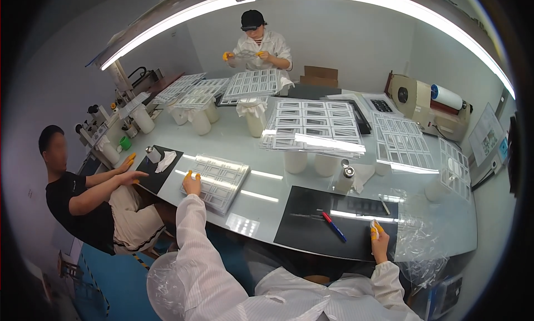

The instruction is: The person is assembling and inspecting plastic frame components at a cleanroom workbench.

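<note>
My left hand (pixel 192 184), with yellow finger cots, is closed at the left edge of a stack of clear, white-framed compartment trays (pixel 217 183). Its fingertips curl over the tray rim. Near the right end of a black mat (pixel 300 226), my right hand (pixel 379 244) also wears yellow finger cots. It is closed around a crumpled white wipe (pixel 374 225). A red-and-blue marker pen (pixel 335 227) lies on the mat left of that hand. Beyond it rests a small pale stick-like tool (pixel 385 207), along with a thin dark strip (pixel 361 214).
A metal pump bottle (pixel 346 176) stands behind the mat beside a white cloth (pixel 362 177). Large tray stacks (pixel 311 126) rest on white canisters. A co-worker sits at left by another black mat (pixel 161 179); another stands across the table. A roller machine (pixel 428 104) is at back right, plastic film (pixel 420 246) at right.
</note>
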A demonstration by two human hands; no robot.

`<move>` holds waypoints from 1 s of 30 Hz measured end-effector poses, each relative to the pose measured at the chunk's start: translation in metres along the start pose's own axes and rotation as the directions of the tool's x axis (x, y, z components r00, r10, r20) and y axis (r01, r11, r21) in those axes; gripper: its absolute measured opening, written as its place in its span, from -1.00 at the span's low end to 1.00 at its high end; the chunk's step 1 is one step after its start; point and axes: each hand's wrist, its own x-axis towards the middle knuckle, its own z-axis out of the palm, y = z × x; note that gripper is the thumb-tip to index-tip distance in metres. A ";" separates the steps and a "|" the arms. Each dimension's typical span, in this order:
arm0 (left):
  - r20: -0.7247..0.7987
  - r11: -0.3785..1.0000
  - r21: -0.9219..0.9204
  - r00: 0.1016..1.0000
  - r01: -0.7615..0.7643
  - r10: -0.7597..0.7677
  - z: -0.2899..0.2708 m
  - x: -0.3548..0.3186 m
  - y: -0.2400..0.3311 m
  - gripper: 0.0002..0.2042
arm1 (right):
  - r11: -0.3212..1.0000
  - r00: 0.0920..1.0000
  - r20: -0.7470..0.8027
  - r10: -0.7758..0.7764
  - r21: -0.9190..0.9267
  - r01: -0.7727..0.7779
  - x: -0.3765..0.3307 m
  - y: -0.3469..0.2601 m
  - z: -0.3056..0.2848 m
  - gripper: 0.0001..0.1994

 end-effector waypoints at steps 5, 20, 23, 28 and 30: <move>0.191 0.910 0.388 0.979 -0.147 0.077 0.029 -0.096 0.077 -0.33 | 1.000 1.000 -0.020 0.022 0.012 -0.021 -0.003 -0.002 0.002 -0.76; 0.375 0.742 0.465 0.866 -0.484 0.331 -0.001 -0.199 0.115 -0.51 | 0.997 0.998 -0.011 0.068 -0.022 -0.068 -0.001 -0.003 -0.003 -0.73; 0.448 0.692 0.455 0.816 -0.560 0.366 -0.043 -0.234 0.124 -0.53 | 1.000 1.000 -0.001 0.031 0.006 -0.031 -0.004 0.013 -0.003 -0.71; 0.363 0.824 0.226 0.830 -0.520 0.424 -0.162 -0.289 0.142 -0.54 | 0.992 0.980 0.190 0.057 0.103 -0.078 0.012 -0.013 -0.017 -0.65; 0.191 0.934 0.073 0.924 -0.351 0.332 -0.202 -0.306 0.140 -0.61 | 0.997 0.963 0.259 0.071 0.017 -0.078 0.018 -0.009 -0.018 -0.64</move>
